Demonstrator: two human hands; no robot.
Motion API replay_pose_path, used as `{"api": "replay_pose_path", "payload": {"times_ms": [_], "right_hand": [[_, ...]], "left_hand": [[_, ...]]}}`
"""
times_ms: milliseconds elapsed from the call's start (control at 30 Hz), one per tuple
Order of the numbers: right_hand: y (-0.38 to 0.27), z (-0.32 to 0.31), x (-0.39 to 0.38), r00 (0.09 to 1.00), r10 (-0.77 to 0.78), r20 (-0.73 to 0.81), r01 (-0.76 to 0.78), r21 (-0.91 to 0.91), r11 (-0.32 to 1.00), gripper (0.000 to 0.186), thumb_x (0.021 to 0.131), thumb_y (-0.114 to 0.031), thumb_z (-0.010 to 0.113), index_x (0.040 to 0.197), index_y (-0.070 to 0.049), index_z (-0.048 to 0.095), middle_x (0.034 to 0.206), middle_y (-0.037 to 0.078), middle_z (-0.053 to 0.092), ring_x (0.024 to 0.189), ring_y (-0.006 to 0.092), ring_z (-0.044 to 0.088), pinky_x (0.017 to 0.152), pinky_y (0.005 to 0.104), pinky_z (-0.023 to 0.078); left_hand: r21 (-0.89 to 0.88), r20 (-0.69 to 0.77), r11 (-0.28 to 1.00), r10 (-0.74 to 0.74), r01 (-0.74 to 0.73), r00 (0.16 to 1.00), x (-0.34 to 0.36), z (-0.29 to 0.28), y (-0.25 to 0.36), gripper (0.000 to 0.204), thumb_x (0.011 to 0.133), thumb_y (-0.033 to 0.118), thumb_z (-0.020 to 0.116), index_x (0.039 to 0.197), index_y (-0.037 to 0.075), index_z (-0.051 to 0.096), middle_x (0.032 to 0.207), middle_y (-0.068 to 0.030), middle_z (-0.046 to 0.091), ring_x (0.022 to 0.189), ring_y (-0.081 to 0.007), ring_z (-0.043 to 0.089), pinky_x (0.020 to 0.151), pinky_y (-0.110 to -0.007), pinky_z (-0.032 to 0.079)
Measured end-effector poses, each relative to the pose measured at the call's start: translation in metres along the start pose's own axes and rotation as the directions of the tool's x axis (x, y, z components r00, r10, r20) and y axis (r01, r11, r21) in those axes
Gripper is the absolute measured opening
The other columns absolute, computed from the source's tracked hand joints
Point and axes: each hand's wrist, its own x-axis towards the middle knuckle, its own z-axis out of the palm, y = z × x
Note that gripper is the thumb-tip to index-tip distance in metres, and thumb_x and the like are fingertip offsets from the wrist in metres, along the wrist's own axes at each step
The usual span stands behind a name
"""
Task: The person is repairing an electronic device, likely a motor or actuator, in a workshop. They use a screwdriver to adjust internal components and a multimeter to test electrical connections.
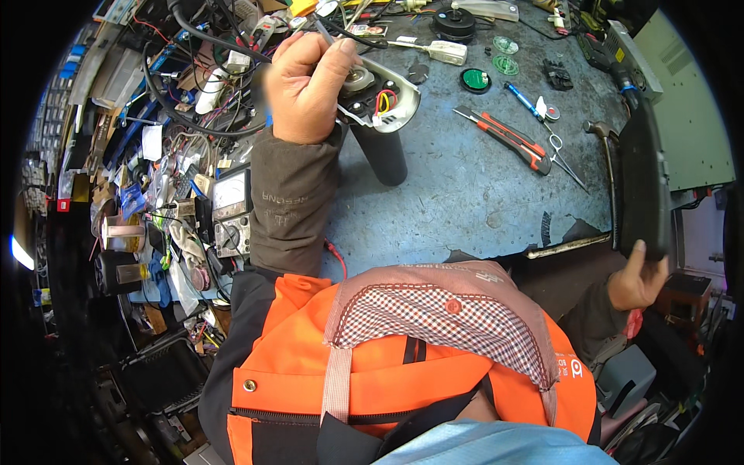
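My left hand [308, 85] is closed at the top of a device: a white housing [403, 108] with a metal centre and red, yellow and black wires, above a dark cylinder [376, 155]. A thin grey piece [324, 32] sticks up from the fingers. At the far right, my right hand [637, 279] grips the lower end of a long dark padded object [643, 178], its fingertips partly hidden. A hammer [597, 129] lies beside that object, partly covered by it.
The worn blue bench [442, 217] holds a utility knife [504, 139], scissors [566, 163], a blue pen-like tool [523, 101], green circuit discs [474, 80] and a brush [434, 50]. Dense tools, cables and a meter [231, 194] crowd the left. A grey-green metal cabinet [690, 93] stands right.
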Motion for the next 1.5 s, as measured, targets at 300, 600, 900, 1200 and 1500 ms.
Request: {"api": "replay_pose_path", "payload": {"times_ms": [300,600,900,1200,1500], "right_hand": [[-0.015,0.018,-0.007,0.799,-0.253,0.545,0.357,-0.093,0.929,0.039,0.077,0.011,0.081,0.114,0.001,0.077,0.111,0.015,0.076,0.107,0.0356,0.074,0.114,0.0554,0.053],[-0.008,0.014,-0.010,0.786,-0.211,0.582,0.357,-0.147,0.922,0.038,0.075,0.010,0.077,0.111,0.000,0.078,0.113,0.015,0.076,0.111,0.0369,0.073,0.115,0.0570,0.053],[-0.013,0.014,-0.009,0.762,-0.201,0.616,0.357,-0.141,0.923,0.039,0.074,0.010,0.071,0.111,0.000,0.078,0.116,0.015,0.075,0.114,0.0376,0.072,0.117,0.0575,0.051],[-0.006,0.013,-0.007,0.770,-0.195,0.608,0.342,-0.134,0.930,0.040,0.074,0.010,0.072,0.113,0.000,0.078,0.116,0.015,0.076,0.114,0.0376,0.072,0.118,0.0577,0.050],[0.003,0.009,-0.004,0.772,-0.203,0.602,0.347,-0.132,0.929,0.042,0.074,0.012,0.072,0.113,0.000,0.078,0.117,0.015,0.076,0.115,0.0378,0.072,0.117,0.0577,0.051]], "left_hand": [[-0.115,-0.098,0.993,0.027,-0.039,0.995,0.008,0.031,0.012,0.031,0.103,0.013,0.075,0.074,0.005,0.067,0.076,-0.0026,0.075,0.071,-0.0153,0.061,0.090,-0.036,0.047],[-0.064,-0.043,0.993,0.101,-0.104,0.994,0.009,0.034,0.018,0.023,0.104,0.013,0.071,0.083,0.003,0.074,0.082,-0.0030,0.077,0.080,-0.0161,0.066,0.103,-0.037,0.044],[0.009,0.036,0.986,0.169,-0.169,0.985,0.009,0.024,0.019,0.024,0.107,0.018,0.067,0.089,0.003,0.073,0.091,-0.0058,0.078,0.089,-0.0162,0.068,0.116,-0.044,0.035],[-0.145,-0.009,0.979,0.143,-0.143,0.990,0.008,0.032,0.013,0.019,0.106,0.010,0.069,0.092,-0.002,0.076,0.094,-0.0086,0.076,0.085,-0.0167,0.064,0.085,-0.032,0.050],[-0.143,0.000,0.989,0.041,-0.041,0.999,0.008,0.040,0.011,0.026,0.111,0.018,0.061,0.091,0.002,0.069,0.096,-0.0098,0.079,0.094,-0.0162,0.070,0.126,-0.046,0.031]]}}
